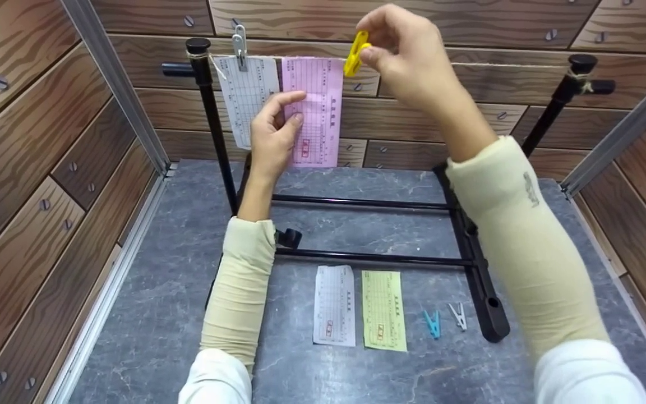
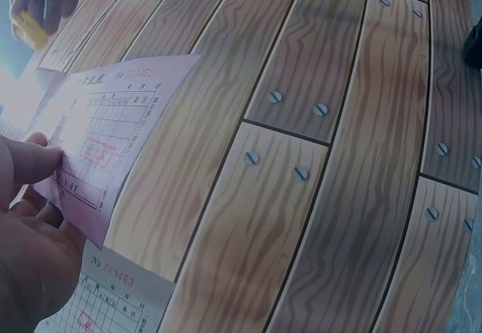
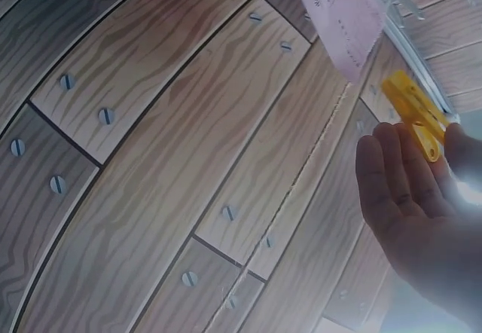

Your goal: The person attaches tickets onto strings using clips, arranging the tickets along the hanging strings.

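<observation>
The left hand's (image 1: 275, 132) fingers pinch the pink slip (image 1: 323, 118), which hangs with its top edge at the string (image 1: 502, 65). The right hand (image 1: 413, 59) pinches a yellow clothespin (image 1: 355, 55) beside the slip's upper right corner; whether they touch is hard to tell. 1 gray clip (image 1: 239, 47) holds a white slip (image 1: 250, 101) alongside. On the surface (image 1: 149, 314) lie 2 paper slips (image 1: 384, 311) and 2 small clothespins (image 1: 432, 324).

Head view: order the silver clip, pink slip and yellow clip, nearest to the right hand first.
1. Yellow clip: pinched in the right hand.
2. Pink slip: hanging just left of that.
3. Silver clip: farther left, on the white slip.
</observation>
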